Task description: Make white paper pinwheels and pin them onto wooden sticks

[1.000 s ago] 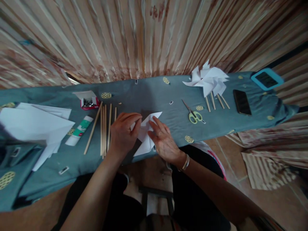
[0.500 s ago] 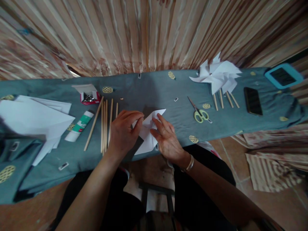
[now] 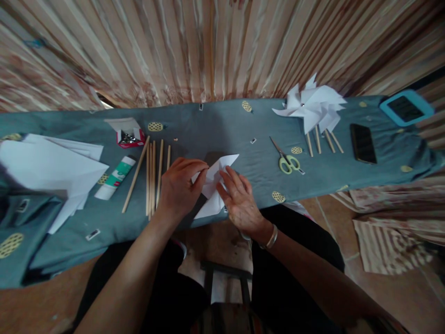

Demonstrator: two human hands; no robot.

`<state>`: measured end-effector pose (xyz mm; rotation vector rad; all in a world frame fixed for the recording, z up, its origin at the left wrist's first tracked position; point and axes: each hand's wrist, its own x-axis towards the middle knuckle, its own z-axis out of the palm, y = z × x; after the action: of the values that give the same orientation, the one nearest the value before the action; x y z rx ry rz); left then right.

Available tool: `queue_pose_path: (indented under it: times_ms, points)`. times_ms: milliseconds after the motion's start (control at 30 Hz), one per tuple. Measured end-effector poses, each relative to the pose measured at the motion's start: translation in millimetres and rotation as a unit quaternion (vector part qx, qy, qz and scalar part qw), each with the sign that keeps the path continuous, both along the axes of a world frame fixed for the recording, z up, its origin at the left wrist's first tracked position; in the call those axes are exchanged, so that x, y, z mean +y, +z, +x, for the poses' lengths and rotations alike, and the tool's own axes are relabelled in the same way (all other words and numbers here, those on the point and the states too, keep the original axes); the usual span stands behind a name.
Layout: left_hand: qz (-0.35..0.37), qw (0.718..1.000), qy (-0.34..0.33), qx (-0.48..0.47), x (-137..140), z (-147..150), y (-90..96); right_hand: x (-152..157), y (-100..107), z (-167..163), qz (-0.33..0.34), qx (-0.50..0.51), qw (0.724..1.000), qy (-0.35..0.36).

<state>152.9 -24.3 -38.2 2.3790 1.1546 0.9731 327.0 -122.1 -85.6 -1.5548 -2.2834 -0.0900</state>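
A folded sheet of white paper (image 3: 214,204) lies at the near edge of the cloth-covered table (image 3: 229,125), between the person's hands. The left hand (image 3: 181,188), at its 9 o'clock, has thumb and forefinger brought together at the paper's upper edge; whether anything is pinched between the tips is too small to tell. The right hand (image 3: 239,202), at 4 o'clock, is loosely spread, fingertips on the paper, not closed around it. Both hands hide parts of the sheet.

Just beyond the left hand, at 9 o'clock, lie wooden sticks (image 3: 150,181), the closest partly covered by that hand. Further along 9 o'clock come a glue stick (image 3: 116,177) and a pile of paper (image 3: 52,169); an open box (image 3: 130,137) of small metal bits sits at 10. Scissors (image 3: 287,162) lie between 2 and 3, well apart from the right hand, with paper pinwheels (image 3: 314,106) at 2. A phone (image 3: 363,144) and a blue-framed device (image 3: 406,107) are further out, between 2 and 3. A curtain (image 3: 194,55) hangs at 12
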Motion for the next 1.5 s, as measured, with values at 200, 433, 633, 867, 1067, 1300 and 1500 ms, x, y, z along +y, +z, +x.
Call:
queue_pose_path:
  times_ms: [200,433,633,867,1067,1300,1500]
  points:
    - [-0.016,1.000,0.020,0.005,0.1,-13.4,-6.5,1.8,6.8,1.6,-0.038,0.022,0.999,-0.015]
    - [-0.175,0.983,0.052,-0.033,-13.2,-27.1,-16.7,2.3,8.9,2.2,-0.027,0.014,1.000,-0.007]
    - [-0.272,0.945,0.105,-0.150,-16.1,-44.7,-17.3,2.7,13.5,2.7,-0.044,0.039,0.998,-0.030]
    - [-0.507,0.763,0.070,-0.395,-29.1,-28.9,-21.7,6.6,19.2,3.1,-0.034,0.063,0.996,-0.056]
    - [-0.559,0.687,0.032,-0.463,-34.4,-10.3,-17.3,5.0,18.6,-0.7,0.010,0.076,0.996,-0.047]
    - [-0.592,0.648,0.016,-0.479,-32.8,2.5,-13.9,4.6,21.1,-1.9,0.042,0.058,0.997,-0.029]
    - [-0.598,0.635,0.027,-0.489,-37.8,15.4,-10.5,2.3,25.5,-4.3,0.076,0.034,0.997,-0.011]
